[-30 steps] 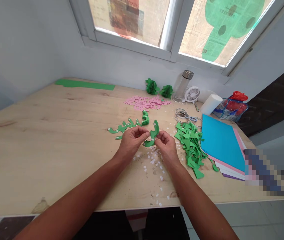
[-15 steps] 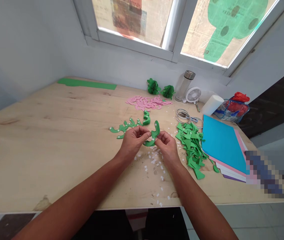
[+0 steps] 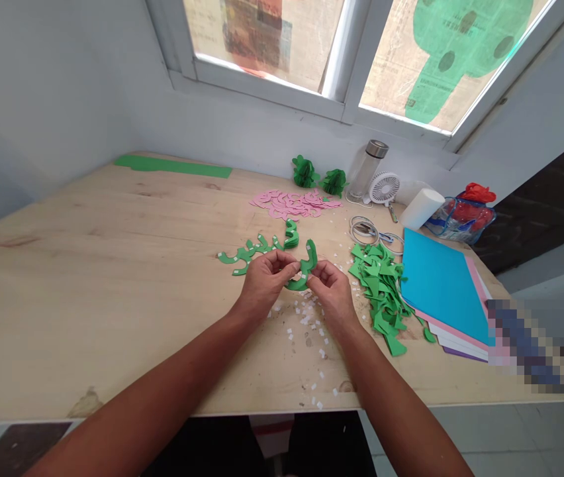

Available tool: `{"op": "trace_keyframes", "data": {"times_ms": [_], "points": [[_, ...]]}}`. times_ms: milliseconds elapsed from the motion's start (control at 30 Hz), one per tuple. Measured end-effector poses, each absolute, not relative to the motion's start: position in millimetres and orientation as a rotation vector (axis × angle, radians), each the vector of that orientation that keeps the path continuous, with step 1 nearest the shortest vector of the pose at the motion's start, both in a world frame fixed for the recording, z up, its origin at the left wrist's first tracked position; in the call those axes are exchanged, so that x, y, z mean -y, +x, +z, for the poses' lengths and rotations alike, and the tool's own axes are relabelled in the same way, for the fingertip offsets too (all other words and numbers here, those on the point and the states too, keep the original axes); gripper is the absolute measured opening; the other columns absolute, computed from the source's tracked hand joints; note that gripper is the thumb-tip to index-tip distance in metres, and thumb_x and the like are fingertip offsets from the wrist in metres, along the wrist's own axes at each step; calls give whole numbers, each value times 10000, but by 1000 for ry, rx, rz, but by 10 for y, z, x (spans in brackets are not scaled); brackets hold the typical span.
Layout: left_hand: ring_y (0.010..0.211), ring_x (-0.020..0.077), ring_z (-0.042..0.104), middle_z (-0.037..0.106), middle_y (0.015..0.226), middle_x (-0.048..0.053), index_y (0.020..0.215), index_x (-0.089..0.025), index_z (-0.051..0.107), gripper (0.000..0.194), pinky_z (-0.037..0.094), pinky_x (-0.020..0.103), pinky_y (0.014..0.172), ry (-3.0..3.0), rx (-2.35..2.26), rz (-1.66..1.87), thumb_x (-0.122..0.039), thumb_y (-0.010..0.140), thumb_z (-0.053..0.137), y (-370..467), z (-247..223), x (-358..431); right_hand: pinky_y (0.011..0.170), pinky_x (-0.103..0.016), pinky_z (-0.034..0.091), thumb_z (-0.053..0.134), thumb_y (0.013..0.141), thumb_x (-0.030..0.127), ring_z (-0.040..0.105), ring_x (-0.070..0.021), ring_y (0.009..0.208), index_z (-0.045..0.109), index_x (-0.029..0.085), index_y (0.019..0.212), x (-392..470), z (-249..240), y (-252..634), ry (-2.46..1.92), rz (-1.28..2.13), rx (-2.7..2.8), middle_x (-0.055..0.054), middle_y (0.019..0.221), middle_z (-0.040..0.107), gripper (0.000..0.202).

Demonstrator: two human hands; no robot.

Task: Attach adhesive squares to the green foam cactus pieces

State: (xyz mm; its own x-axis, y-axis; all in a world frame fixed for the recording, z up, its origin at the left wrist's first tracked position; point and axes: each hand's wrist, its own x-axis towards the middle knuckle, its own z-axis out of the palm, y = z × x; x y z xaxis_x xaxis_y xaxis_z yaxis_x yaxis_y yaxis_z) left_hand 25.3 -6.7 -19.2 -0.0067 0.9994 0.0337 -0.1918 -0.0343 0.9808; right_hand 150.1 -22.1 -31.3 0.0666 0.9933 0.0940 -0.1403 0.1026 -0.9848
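Note:
Between my hands is a curved green paper piece (image 3: 310, 254) with small white squares on it. My left hand (image 3: 268, 277) pinches its left side, and my right hand (image 3: 330, 286) grips it from the right. Just behind, a small stack of similar green pieces (image 3: 290, 234) lies on the table. More curved green pieces (image 3: 228, 258) with white squares lie beyond and left of my left hand. Tiny white squares (image 3: 304, 320) are scattered on the wood below my hands.
A pile of green scraps (image 3: 384, 291) lies right of my right hand, beside blue sheets (image 3: 441, 285). Pink cutouts (image 3: 292, 204), green paper balls (image 3: 304, 171), a bottle (image 3: 364, 171), a small fan (image 3: 384, 188) and tape rolls (image 3: 364, 231) stand or lie farther back.

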Motion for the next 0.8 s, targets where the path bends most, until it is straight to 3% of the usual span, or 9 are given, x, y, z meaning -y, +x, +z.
{"op": "trace_keyframes", "data": {"times_ms": [800], "points": [[546, 119, 530, 589, 552, -17, 599, -165, 604, 108, 437, 242, 568, 991, -1066, 1377, -227, 628, 687, 306, -207, 87, 504, -214, 360, 631, 675, 253, 468, -103, 552, 568, 190, 692, 224, -327, 1481, -1080, 1138, 1157, 47, 596, 528, 91]]}}
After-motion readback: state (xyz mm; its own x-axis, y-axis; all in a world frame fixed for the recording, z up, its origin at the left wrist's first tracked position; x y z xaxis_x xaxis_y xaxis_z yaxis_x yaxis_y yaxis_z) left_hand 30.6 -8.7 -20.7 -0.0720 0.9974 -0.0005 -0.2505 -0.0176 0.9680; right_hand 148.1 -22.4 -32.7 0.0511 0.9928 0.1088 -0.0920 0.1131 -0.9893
